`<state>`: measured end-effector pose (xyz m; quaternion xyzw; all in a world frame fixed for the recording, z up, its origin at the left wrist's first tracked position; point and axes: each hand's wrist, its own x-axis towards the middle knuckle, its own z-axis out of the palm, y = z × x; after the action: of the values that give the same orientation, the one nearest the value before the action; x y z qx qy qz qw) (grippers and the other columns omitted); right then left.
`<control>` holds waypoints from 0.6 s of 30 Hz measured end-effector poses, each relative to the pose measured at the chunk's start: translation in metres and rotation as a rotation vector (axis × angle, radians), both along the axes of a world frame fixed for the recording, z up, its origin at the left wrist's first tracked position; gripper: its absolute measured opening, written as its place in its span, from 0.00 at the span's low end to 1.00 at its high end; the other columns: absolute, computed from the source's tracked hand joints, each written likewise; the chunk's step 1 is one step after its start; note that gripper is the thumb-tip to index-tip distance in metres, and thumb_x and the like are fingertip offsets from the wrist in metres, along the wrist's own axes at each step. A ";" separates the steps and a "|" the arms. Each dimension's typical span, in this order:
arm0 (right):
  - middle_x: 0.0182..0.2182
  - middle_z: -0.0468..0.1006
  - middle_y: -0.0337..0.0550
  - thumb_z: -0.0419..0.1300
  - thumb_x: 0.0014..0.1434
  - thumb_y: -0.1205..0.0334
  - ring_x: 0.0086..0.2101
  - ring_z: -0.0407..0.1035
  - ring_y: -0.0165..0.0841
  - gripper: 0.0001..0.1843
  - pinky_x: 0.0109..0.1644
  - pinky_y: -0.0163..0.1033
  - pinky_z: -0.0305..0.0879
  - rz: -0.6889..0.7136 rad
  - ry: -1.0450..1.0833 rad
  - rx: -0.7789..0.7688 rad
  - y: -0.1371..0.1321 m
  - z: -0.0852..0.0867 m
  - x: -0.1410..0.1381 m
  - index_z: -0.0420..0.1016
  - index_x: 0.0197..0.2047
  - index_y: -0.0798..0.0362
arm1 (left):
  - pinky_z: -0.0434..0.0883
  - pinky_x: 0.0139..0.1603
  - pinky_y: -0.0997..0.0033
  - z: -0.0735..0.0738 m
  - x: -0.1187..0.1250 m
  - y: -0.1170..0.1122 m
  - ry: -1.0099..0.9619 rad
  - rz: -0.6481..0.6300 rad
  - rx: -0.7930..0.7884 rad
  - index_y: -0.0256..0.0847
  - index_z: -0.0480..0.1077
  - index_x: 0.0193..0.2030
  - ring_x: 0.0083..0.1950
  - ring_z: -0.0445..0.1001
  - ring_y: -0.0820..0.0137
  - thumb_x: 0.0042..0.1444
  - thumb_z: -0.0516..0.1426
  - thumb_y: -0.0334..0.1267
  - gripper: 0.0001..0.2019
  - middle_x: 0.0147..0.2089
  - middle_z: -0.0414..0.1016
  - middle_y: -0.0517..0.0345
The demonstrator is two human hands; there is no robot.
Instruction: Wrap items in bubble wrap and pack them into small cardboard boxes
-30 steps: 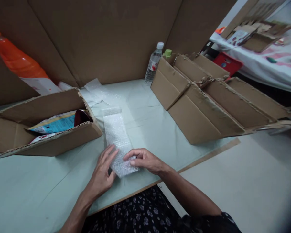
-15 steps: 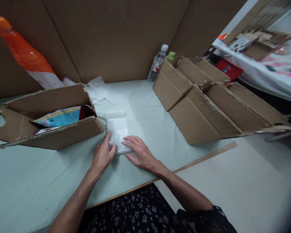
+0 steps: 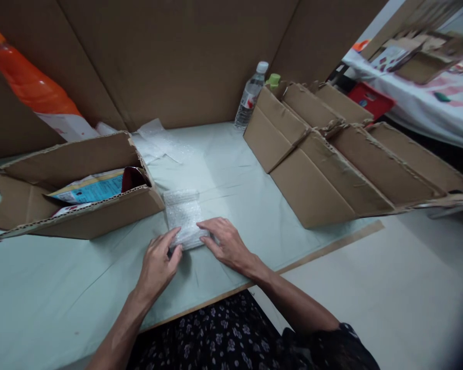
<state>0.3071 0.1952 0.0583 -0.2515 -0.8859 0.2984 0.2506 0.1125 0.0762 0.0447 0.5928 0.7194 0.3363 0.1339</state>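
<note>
A small strip of clear bubble wrap lies on the pale green cloth, its near end folded or bunched into a thicker bundle. At the near left corner of that bundle, my left hand holds it between thumb and fingers. My right hand grips the near right corner the same way, fingers on top and thumb at the near side. Whether anything is wrapped inside the bundle, I cannot tell. Beside the strip on the left stands an open cardboard box with a blue and yellow packet in it.
Several joined cardboard compartments stand at right. Behind them are a water bottle and a green-capped bottle. More bubble wrap lies at the back, near a large orange bottle. A cardboard wall closes off the far side.
The far end of the bubble wrap has come nearer to me, and the flat part looks shorter. Both hands have moved slightly toward me with its near end. The view has shifted a little.
</note>
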 end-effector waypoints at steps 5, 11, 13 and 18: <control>0.53 0.79 0.52 0.61 0.66 0.65 0.56 0.69 0.45 0.15 0.57 0.51 0.63 0.033 -0.099 0.259 -0.002 0.000 -0.001 0.77 0.55 0.52 | 0.73 0.54 0.53 -0.008 -0.001 0.013 0.105 0.073 0.046 0.37 0.72 0.58 0.52 0.77 0.55 0.63 0.55 0.39 0.18 0.51 0.78 0.43; 0.50 0.82 0.50 0.62 0.66 0.65 0.51 0.72 0.43 0.12 0.55 0.50 0.63 0.094 -0.232 0.199 0.004 -0.007 -0.014 0.79 0.52 0.53 | 0.70 0.58 0.52 0.001 -0.001 0.000 0.225 -0.093 0.182 0.39 0.70 0.60 0.56 0.73 0.56 0.63 0.57 0.36 0.18 0.55 0.77 0.44; 0.45 0.84 0.47 0.62 0.67 0.63 0.47 0.74 0.40 0.12 0.55 0.48 0.63 0.107 -0.212 0.100 0.004 -0.004 -0.013 0.79 0.52 0.53 | 0.72 0.54 0.57 0.004 -0.001 -0.008 0.171 -0.135 0.159 0.40 0.70 0.60 0.51 0.76 0.60 0.64 0.55 0.32 0.18 0.49 0.80 0.49; 0.48 0.83 0.47 0.61 0.67 0.61 0.48 0.75 0.39 0.16 0.55 0.47 0.65 0.095 -0.175 -0.028 -0.003 0.005 -0.001 0.77 0.56 0.52 | 0.74 0.46 0.63 0.003 -0.004 -0.012 0.028 -0.078 0.039 0.41 0.70 0.61 0.44 0.79 0.63 0.63 0.55 0.34 0.20 0.45 0.82 0.52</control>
<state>0.3057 0.1921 0.0629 -0.2377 -0.9111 0.2993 0.1544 0.1087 0.0640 0.0480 0.6274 0.6909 0.3367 0.1254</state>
